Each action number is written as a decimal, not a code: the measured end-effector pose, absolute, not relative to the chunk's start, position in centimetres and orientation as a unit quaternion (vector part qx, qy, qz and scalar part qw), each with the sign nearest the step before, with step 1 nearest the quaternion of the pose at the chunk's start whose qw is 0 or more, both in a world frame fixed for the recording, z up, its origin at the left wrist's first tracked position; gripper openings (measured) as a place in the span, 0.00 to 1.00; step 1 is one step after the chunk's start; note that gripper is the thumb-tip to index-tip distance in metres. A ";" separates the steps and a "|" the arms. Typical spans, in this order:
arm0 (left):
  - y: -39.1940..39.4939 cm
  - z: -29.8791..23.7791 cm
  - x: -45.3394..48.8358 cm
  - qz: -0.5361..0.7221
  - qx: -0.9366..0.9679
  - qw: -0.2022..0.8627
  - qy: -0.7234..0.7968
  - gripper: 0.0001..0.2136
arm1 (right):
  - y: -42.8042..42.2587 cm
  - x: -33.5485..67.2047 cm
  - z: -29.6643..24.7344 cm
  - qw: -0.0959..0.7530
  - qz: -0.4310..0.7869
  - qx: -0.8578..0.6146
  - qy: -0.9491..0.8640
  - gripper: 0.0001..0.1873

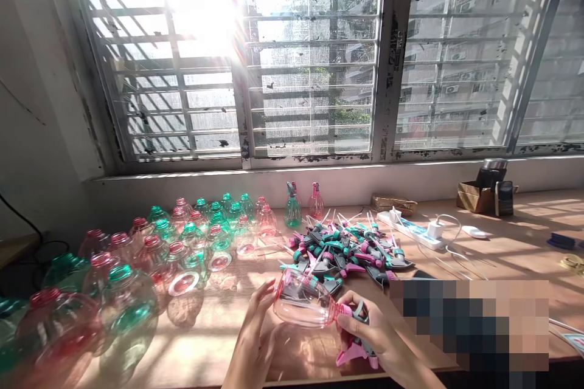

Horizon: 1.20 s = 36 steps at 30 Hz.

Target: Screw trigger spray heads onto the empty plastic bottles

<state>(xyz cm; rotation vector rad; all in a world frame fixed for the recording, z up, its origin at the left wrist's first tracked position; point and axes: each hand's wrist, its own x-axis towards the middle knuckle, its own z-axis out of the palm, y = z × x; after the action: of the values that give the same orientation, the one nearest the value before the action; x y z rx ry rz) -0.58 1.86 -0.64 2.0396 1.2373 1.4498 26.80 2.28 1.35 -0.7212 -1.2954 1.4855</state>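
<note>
I hold a clear pink plastic bottle (303, 304) on its side just above the wooden table (502, 255). My left hand (253, 331) cups the bottle's round base with curled fingers. My right hand (371, 334) is closed round the pink and grey trigger spray head (356, 340) at the bottle's neck. A heap of loose pink, teal and grey spray heads (349, 249) lies just beyond my hands.
Many empty pink and green bottles (182, 249) crowd the table's left side. Two bottles with spray heads fitted (303, 203) stand by the window ledge. A white power strip (413, 231), a cardboard box (479, 194) and a blurred patch sit to the right.
</note>
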 end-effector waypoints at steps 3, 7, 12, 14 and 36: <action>1.9 -1.0 -0.5 0.527 0.696 0.214 0.437 0.17 | 2.2 26.8 1.5 0.500 0.615 -0.300 -0.531 0.23; 1.8 -1.4 -0.3 0.533 0.689 0.259 0.418 0.21 | 2.2 26.7 1.5 0.501 0.610 -0.300 -0.536 0.23; 1.9 -1.4 -0.5 0.520 0.717 0.167 0.433 0.20 | 2.5 26.8 1.0 0.490 0.590 -0.314 -0.559 0.23; 2.0 -1.4 -0.4 0.530 0.704 0.159 0.444 0.21 | 2.5 26.9 0.8 0.492 0.593 -0.315 -0.554 0.23; 0.8 0.2 0.4 0.537 0.697 0.208 0.429 0.20 | 2.2 26.9 1.8 0.487 0.571 -0.330 -0.573 0.25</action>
<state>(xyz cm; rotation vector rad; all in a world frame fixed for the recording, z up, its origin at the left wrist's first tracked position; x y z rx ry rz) 0.41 0.84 0.18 1.9388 1.1927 1.4934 26.88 2.15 1.75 -0.8028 -1.3932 1.3896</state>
